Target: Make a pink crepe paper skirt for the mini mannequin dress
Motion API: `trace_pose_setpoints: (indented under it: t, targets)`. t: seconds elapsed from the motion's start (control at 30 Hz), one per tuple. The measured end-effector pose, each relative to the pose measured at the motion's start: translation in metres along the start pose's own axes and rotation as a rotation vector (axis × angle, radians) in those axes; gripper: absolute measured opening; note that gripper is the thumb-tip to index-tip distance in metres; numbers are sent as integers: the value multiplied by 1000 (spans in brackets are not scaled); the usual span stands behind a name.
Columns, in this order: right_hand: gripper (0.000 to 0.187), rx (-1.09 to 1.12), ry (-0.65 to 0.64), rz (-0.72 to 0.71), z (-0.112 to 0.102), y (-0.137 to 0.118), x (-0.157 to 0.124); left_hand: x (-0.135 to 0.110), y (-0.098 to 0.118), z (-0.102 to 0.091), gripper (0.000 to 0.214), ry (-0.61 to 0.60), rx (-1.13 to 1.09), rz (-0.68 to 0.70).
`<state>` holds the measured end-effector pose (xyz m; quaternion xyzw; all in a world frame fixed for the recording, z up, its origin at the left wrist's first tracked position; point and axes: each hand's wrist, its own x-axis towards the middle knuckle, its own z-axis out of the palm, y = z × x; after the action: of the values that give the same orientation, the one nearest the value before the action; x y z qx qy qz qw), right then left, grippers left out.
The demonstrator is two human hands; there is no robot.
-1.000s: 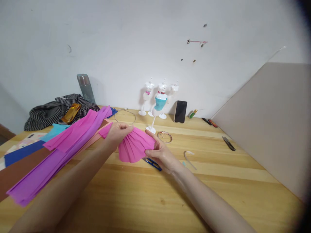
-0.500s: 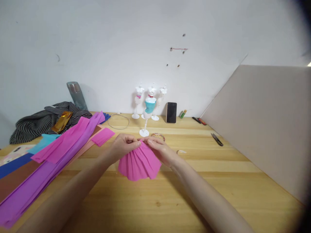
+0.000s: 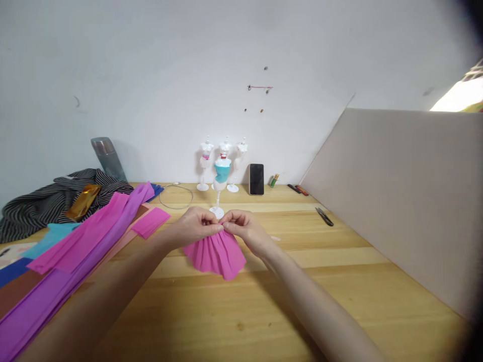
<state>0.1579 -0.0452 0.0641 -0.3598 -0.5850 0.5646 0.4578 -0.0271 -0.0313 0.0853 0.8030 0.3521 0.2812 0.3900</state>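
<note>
Pink sheet point(image 3: 215, 257) was gathered at its top edge between the two hands.

Pleating looked largely done: folds fanned out below the fingers point(image 3: 214, 229). No fastening showed at the gather, so securing it seemed left; the edge was partly hidden. Left hand point(image 3: 191, 225) and right hand point(image 3: 247, 232) each pinched the sheet, thumbs nearly meeting, forearms point(image 3: 309, 296) slanting inward above the counter point(image 3: 241, 314). Just beyond the fingers stood a dummy point(image 3: 221, 186); left of them lay a smaller pink piece point(image 3: 151, 222).
</note>
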Motion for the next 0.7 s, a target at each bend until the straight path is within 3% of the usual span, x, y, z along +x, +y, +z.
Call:
trace_pose_setpoints:
  t: [0.33,0.7]
  targets:
    - [12,-612,107,-408,-4,-10,2,12,16,-4,32,103,242,-7]
    - [15,-738,100,-555,0,-16,6,14,24,-1,34,221,209,-21]
